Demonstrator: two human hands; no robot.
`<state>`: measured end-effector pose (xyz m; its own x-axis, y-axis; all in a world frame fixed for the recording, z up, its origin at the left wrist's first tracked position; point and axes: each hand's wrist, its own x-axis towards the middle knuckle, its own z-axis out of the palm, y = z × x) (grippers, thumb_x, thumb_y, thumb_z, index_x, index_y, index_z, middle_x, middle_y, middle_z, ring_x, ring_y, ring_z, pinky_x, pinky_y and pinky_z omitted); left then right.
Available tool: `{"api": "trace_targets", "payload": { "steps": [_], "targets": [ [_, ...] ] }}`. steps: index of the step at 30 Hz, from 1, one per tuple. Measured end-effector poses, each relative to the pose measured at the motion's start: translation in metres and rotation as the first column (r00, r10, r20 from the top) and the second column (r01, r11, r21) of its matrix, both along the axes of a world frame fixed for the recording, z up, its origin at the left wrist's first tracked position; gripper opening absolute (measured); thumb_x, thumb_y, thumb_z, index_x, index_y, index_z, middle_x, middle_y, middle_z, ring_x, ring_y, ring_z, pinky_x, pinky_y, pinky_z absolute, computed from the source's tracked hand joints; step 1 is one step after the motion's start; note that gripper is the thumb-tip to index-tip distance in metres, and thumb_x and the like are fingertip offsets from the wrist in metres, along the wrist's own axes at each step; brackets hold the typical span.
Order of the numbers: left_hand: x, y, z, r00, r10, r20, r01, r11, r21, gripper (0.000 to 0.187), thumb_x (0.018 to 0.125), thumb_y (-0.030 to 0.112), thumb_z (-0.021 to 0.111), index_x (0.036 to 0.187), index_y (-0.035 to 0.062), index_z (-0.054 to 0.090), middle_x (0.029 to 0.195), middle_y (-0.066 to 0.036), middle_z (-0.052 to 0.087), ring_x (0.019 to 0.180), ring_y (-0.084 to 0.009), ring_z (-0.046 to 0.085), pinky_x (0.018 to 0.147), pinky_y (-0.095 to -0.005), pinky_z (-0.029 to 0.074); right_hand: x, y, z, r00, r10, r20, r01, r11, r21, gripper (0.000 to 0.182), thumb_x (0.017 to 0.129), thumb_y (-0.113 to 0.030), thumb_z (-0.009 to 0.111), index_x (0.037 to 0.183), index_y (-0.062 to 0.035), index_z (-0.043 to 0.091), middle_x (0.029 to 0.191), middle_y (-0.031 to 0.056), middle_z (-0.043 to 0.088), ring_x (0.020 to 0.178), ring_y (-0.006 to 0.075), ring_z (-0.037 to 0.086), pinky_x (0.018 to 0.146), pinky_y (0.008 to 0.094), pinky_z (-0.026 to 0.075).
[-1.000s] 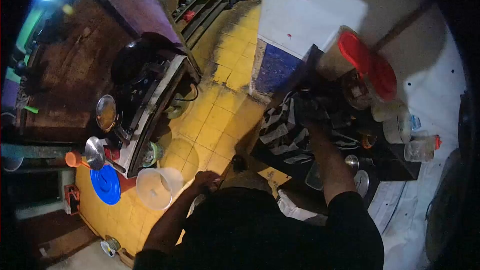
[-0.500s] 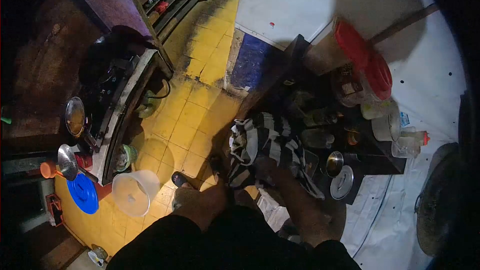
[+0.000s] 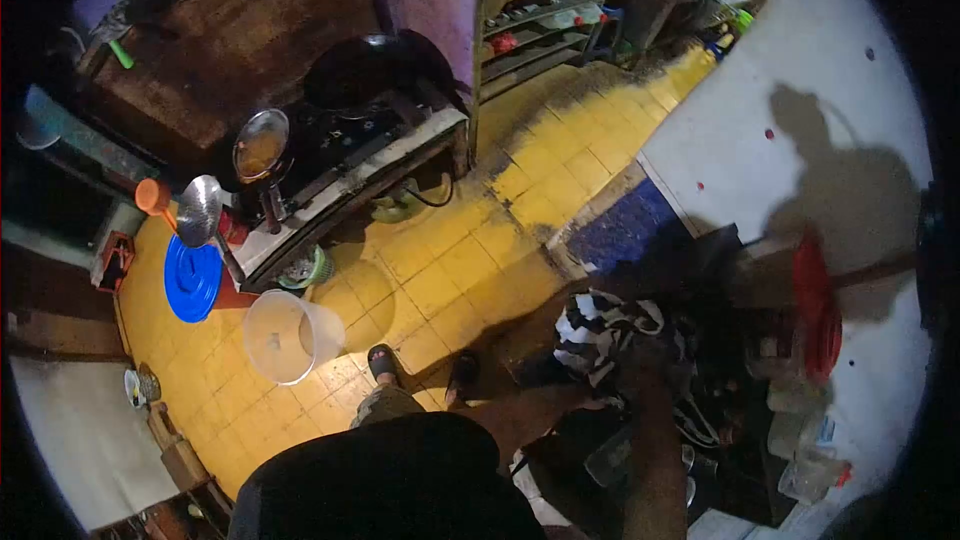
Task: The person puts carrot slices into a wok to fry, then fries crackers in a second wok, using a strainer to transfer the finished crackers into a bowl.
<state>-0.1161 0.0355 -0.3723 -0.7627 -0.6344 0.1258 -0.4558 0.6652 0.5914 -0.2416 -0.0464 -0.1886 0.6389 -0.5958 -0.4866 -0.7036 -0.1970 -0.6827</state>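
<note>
A black-and-white patterned cloth lies bunched at the dark table on my right. My right hand reaches onto it from above, closed on its folds, with the fingertips lost in shadow. Low at the cloth's near side is my left hand, its fingers hidden in the dark. A thin loop-shaped edge shows along the top of the bundle. Right beside my right forearm, a clear container rests on the dark surface.
A red-lidded tub and clear plastic containers line the wall at right. Across the yellow tiled floor stands a stove with a wok, a strainer and a skimmer. A translucent bucket and a blue lid are at left.
My view has swung left and up, bringing more of the stove and back shelves in. My left hand has come in to the cloth, which now looks more bunched under my right hand.
</note>
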Motion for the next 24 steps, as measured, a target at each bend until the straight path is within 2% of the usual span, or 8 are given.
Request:
{"api": "trace_targets", "payload": {
  "steps": [11,16,17,20,21,22,23,24],
  "targets": [
    [0.062,0.048,0.030,0.990,0.030,0.138,-0.038,0.998,0.052,0.037,0.088,0.013,0.046,0.123,0.0030,0.045,0.121,-0.015,0.050,0.115,-0.0276,0.046,0.101,-0.0371,0.033,-0.044,0.009,-0.003,0.966,-0.112,0.233,0.072,0.982,0.175,0.037,0.081,-0.026,0.061,0.110,-0.0037,0.054,0.093,0.0103,0.058,0.072,0.0250,0.055,0.063,0.0392,0.046],
    [0.123,0.069,0.110,0.958,-0.284,-0.034,0.286,0.949,0.133,0.035,0.090,0.014,0.042,0.122,0.0022,0.046,0.123,-0.015,0.049,0.111,-0.0302,0.048,0.097,-0.0381,0.038,-0.014,-0.016,0.001,0.863,-0.446,0.238,0.369,0.878,0.307,0.036,0.082,-0.026,0.060,0.109,-0.0045,0.055,0.092,0.0098,0.058,0.069,0.0241,0.055,0.060,0.0389,0.046],
    [0.225,0.080,0.096,0.992,-0.099,-0.079,0.121,0.918,0.379,0.040,0.085,0.017,0.050,0.121,0.0008,0.047,0.119,-0.015,0.051,0.108,-0.0286,0.050,0.095,-0.0367,0.039,-0.025,-0.012,-0.001,0.816,-0.536,0.217,0.455,0.827,0.331,0.036,0.082,-0.027,0.060,0.109,-0.0046,0.055,0.091,0.0097,0.058,0.068,0.0239,0.055,0.059,0.0389,0.046],
    [0.381,0.173,0.063,0.730,0.674,0.118,-0.418,0.303,0.856,0.035,0.082,0.019,0.056,0.112,0.0000,0.054,0.105,-0.014,0.058,0.097,-0.0242,0.056,0.087,-0.0330,0.044,0.011,-0.035,-0.008,0.674,-0.713,0.193,0.620,0.689,0.376,0.035,0.082,-0.027,0.060,0.109,-0.0051,0.055,0.090,0.0095,0.058,0.066,0.0234,0.055,0.057,0.0387,0.047],
    [0.438,0.216,0.024,0.752,0.596,0.282,-0.617,0.483,0.622,0.026,0.086,0.016,0.048,0.106,0.0024,0.059,0.102,-0.014,0.059,0.095,-0.0216,0.057,0.085,-0.0321,0.045,0.006,-0.044,-0.005,0.641,-0.741,0.201,0.642,0.661,0.388,0.035,0.082,-0.027,0.060,0.109,-0.0052,0.055,0.090,0.0094,0.058,0.065,0.0232,0.055,0.056,0.0386,0.047],
    [0.478,0.267,0.007,0.215,0.857,0.469,-0.539,-0.297,0.788,0.017,0.079,0.019,0.052,0.083,0.0043,0.059,0.079,-0.010,0.060,0.070,-0.0246,0.057,0.066,-0.0365,0.047,0.001,-0.036,-0.004,0.615,-0.759,0.213,0.654,0.642,0.401,0.034,0.082,-0.027,0.060,0.109,-0.0053,0.055,0.090,0.0093,0.058,0.064,0.0230,0.055,0.056,0.0386,0.047],
    [0.534,0.338,-0.015,0.222,0.857,0.465,-0.541,-0.288,0.790,0.017,0.079,0.019,0.052,0.083,0.0043,0.059,0.079,-0.010,0.060,0.070,-0.0246,0.057,0.066,-0.0365,0.047,-0.009,-0.039,0.001,0.590,-0.775,0.227,0.660,0.625,0.417,0.034,0.082,-0.027,0.060,0.108,-0.0055,0.055,0.090,0.0092,0.058,0.064,0.0228,0.055,0.055,0.0385,0.047],
    [0.558,0.375,0.010,0.514,0.739,0.436,-0.845,0.347,0.407,0.022,0.086,0.032,0.049,0.079,0.0143,0.059,0.062,0.004,0.053,0.047,-0.0159,0.047,0.042,-0.0314,0.037,0.006,-0.051,-0.001,0.567,-0.787,0.242,0.663,0.610,0.433,0.034,0.082,-0.027,0.060,0.108,-0.0056,0.055,0.089,0.0091,0.058,0.063,0.0227,0.055,0.054,0.0385,0.047]
  ]
}}
